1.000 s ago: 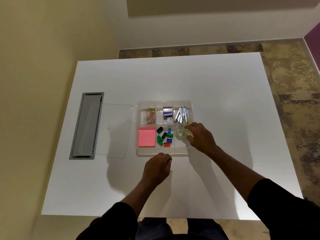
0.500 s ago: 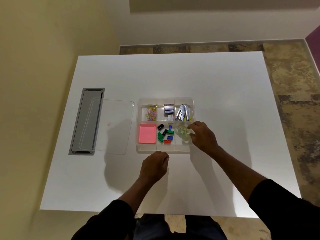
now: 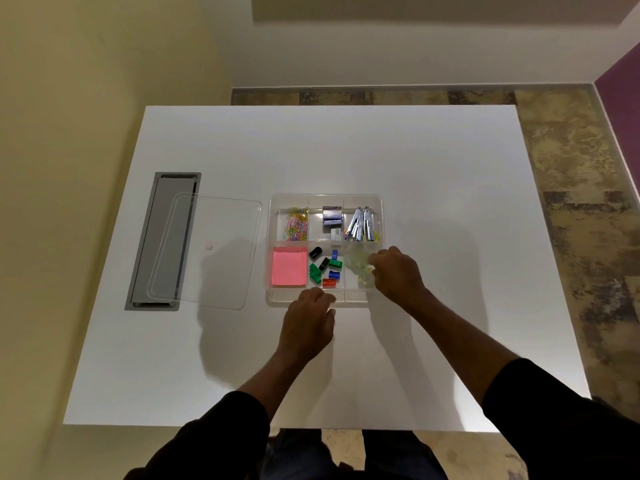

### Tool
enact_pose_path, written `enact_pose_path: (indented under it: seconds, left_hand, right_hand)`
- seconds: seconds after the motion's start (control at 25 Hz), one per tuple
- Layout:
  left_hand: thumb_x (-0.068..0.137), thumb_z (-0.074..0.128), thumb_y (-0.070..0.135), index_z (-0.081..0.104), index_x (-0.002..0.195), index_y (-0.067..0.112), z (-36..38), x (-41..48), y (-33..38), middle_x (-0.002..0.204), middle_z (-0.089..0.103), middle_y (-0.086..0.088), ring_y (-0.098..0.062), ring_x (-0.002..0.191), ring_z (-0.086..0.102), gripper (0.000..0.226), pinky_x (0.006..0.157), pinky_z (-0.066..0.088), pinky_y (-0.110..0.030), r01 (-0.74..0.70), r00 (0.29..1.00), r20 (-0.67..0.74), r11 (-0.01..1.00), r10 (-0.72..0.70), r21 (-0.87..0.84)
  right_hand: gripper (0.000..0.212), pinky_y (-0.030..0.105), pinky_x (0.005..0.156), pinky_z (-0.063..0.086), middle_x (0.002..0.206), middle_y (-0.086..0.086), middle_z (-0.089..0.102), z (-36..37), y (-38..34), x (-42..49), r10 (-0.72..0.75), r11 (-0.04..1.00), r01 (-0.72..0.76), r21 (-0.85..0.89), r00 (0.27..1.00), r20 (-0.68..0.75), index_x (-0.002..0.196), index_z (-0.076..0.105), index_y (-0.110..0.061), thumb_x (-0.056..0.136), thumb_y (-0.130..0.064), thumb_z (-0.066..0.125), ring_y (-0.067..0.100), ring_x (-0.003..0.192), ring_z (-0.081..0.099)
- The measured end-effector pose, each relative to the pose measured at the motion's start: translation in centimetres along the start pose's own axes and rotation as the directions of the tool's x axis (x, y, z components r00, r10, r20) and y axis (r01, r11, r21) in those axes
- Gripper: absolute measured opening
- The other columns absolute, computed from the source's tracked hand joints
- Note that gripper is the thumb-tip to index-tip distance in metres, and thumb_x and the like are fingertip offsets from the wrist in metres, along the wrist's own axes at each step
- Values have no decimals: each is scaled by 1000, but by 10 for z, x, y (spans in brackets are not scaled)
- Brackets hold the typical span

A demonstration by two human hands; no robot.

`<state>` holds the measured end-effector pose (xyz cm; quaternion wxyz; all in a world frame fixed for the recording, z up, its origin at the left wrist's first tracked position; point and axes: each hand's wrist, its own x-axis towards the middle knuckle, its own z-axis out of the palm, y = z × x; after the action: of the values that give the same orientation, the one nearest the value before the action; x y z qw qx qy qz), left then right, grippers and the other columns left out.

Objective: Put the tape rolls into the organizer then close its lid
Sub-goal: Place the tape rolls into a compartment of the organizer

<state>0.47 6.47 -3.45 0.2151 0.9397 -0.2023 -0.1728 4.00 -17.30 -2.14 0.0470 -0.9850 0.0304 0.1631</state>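
Observation:
The clear organizer (image 3: 381,216) sits open mid-table. Its clear lid (image 3: 221,271) lies flat to the left, apart from it. Transparent tape rolls (image 3: 356,263) lie in the near-right compartment, blurred and hard to separate. My right hand (image 3: 398,275) reaches into that compartment from the right, its fingertips pinched on a tape roll at the edge of the pile. My left hand (image 3: 306,323) rests on the table with fingers curled and nothing in it, its knuckles touching the organizer's front rim.
Other compartments hold coloured paper clips (image 3: 296,225), staple boxes (image 3: 332,218), metal clips (image 3: 362,228), pink sticky notes (image 3: 289,270) and small coloured clips (image 3: 325,268). A grey cable hatch (image 3: 156,244) is set into the white table (image 3: 450,202), partly under the lid.
My left hand has slid forward from the table to the organizer's front rim. My right hand stays at the near-right compartment, lowering onto the tape rolls.

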Motion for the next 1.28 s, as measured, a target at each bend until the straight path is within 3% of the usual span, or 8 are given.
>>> enact_pose_path:
  seconds: [0.12,0.32,0.56,0.84,1.0,1.12,1.28]
  left_hand:
    - [101,70,26,57,152,15,3,4,3,151,62,-9,-27,139,59,54,110,58,-44,26,1000,9,998,-27,65]
    - [103,66,28,52,156,16,9,6,7,158,57,-11,-28,145,54,56,114,54,-45,69,997,38,992,-73,106]
    - [103,67,27,51,158,16,9,6,6,162,54,-11,-29,150,52,58,116,52,-47,79,994,65,991,-87,112]
    - [105,65,25,50,159,17,3,8,8,164,53,-10,-28,151,50,56,117,52,-45,89,991,87,991,-98,98]
    - [105,64,24,50,159,17,3,8,7,163,53,-9,-26,149,52,56,113,56,-42,82,994,65,992,-88,91]
    - [105,65,22,52,157,16,2,8,8,162,54,-9,-26,147,54,55,111,57,-42,79,995,57,993,-84,83]
    - [101,72,22,58,153,14,-1,6,9,155,62,-12,-31,141,61,54,116,54,-46,71,996,44,989,-77,131]
  right_hand:
    - [23,35,79,56,106,10,78,2,-6,4,-39,994,41,-100,999,21,120,74,-11,99,-18,66,28,100,71]
    - [26,34,85,57,111,11,79,13,-14,5,-49,989,51,-142,999,21,125,74,-10,104,-23,65,24,99,72]
    - [30,34,90,55,121,7,77,18,-19,2,-63,998,62,-16,998,-26,131,72,-14,103,-24,68,23,107,69]
    - [44,39,98,60,132,9,75,11,-25,1,-17,969,20,246,1000,-15,138,70,-14,95,-9,77,28,116,70]
    - [25,35,81,58,108,9,77,11,-17,-2,44,996,-42,84,999,-22,123,75,-13,98,-13,69,26,98,71]
    - [22,38,84,57,105,11,78,13,-19,-4,18,1000,-18,-13,1000,23,117,76,-12,99,-9,63,28,99,71]
    - [21,38,87,59,108,14,78,17,-26,-3,-21,1000,22,-14,999,43,118,77,-11,101,-15,65,28,101,72]
